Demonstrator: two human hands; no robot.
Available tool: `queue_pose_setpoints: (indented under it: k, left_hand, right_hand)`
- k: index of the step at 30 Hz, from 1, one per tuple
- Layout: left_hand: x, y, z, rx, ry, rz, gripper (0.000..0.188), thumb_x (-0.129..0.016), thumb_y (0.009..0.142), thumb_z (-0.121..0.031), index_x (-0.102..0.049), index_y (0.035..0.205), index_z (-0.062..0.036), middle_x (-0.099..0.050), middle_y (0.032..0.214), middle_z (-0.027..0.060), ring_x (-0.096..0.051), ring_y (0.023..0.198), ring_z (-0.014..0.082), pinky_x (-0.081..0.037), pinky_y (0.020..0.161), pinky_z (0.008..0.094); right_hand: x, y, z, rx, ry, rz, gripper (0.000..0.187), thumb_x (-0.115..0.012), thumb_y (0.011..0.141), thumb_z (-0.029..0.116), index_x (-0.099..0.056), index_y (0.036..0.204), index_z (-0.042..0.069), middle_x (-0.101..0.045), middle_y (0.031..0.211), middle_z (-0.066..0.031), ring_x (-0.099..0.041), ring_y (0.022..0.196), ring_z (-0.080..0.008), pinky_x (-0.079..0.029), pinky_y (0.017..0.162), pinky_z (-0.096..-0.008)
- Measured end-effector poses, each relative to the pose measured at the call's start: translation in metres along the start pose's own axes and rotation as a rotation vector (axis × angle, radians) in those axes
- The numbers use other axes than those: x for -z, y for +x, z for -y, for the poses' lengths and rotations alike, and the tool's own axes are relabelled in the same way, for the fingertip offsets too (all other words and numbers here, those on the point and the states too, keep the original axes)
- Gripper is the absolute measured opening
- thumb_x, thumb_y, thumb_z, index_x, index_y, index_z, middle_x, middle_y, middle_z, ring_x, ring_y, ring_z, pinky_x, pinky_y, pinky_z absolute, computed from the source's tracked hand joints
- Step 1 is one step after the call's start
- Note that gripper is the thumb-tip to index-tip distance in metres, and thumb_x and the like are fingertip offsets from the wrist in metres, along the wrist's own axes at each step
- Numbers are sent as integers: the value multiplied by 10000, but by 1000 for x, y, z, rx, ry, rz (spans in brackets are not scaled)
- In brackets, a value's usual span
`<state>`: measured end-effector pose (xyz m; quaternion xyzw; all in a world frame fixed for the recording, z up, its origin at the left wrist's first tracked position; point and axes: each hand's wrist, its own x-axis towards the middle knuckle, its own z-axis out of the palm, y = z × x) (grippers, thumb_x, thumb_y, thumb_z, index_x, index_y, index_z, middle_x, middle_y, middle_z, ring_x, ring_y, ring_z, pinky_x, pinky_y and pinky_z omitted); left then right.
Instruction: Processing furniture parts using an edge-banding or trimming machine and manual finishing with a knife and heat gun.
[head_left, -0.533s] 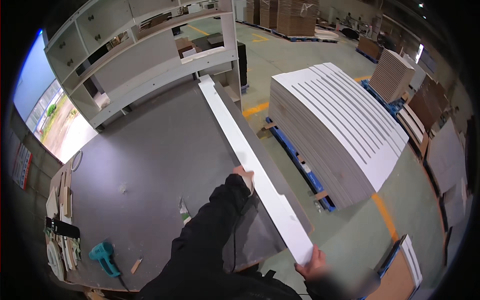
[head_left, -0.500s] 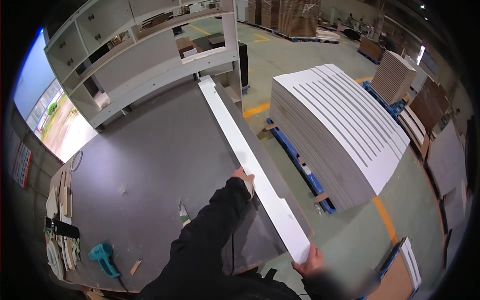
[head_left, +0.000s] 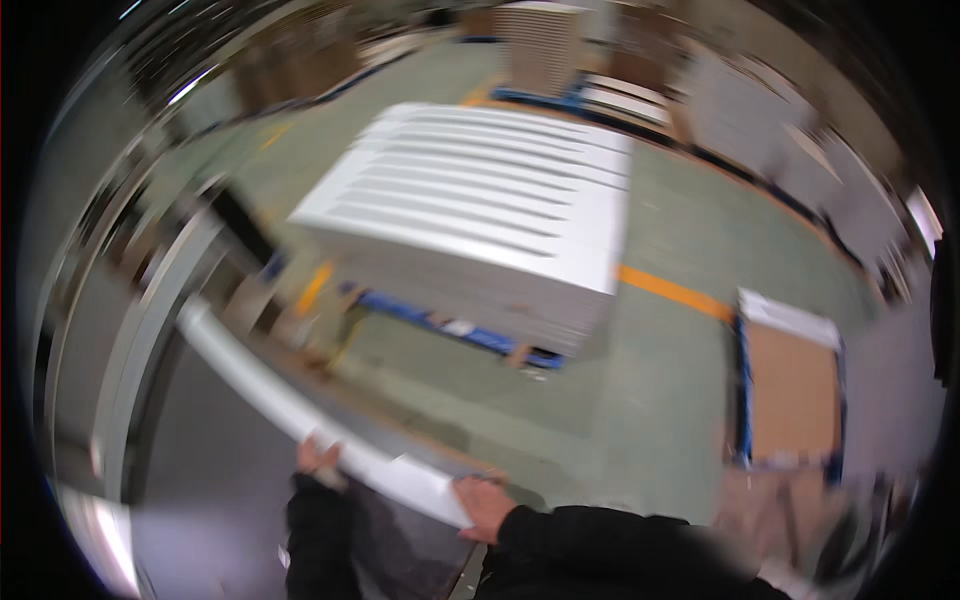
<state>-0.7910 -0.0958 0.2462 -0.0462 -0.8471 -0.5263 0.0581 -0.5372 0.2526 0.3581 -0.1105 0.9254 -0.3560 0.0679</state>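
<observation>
A long, narrow white board point(head_left: 372, 466) lies along the right edge of the dark grey tabletop point(head_left: 235, 450), its far end near a white shelf unit. My left hand point(head_left: 318, 464) grips the inner edge of the board at about its middle, the fingers blurred. At the near end, my right hand point(head_left: 485, 506) holds the board, with fingers close together and the thumb over the end. Motion blurs the picture, so the small cutouts along the board's edge do not show clearly.
Across the aisle, a tall stack of white panels point(head_left: 470, 185) rests on a blue pallet point(head_left: 440, 322). Farther right lies a low pallet with a brown board point(head_left: 795, 390). The shelf unit point(head_left: 150, 310) stands at the tabletop's far left. More panel stacks point(head_left: 540, 50) line the back.
My view has swung to the right, so the table and board now appear farther left. Both hands keep their hold on the board, whose place on the table looks much the same.
</observation>
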Motion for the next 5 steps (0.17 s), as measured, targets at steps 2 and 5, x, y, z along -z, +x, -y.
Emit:
queue_pose_setpoints:
  k: [2,5]
  left_hand:
    - [-69,16,-85,107,-7,156,597,-793,720,-26,-498,1232,57,-580,1136,182,-608,945,235,-556,781,372]
    - [-97,51,-104,-30,-63,47,660,-808,699,-58,-498,1274,34,-559,1252,239,-574,1160,353,-508,946,469]
  right_hand:
    - [19,-58,-39,-139,-162,-133,844,-692,801,489,-367,1410,4,-449,1327,-253,-450,1238,-418,-358,1038,-502]
    - [92,-128,-85,-289,203,58,875,-635,829,582,-328,1459,57,-371,1442,-223,-358,1345,-387,-279,1117,-541]
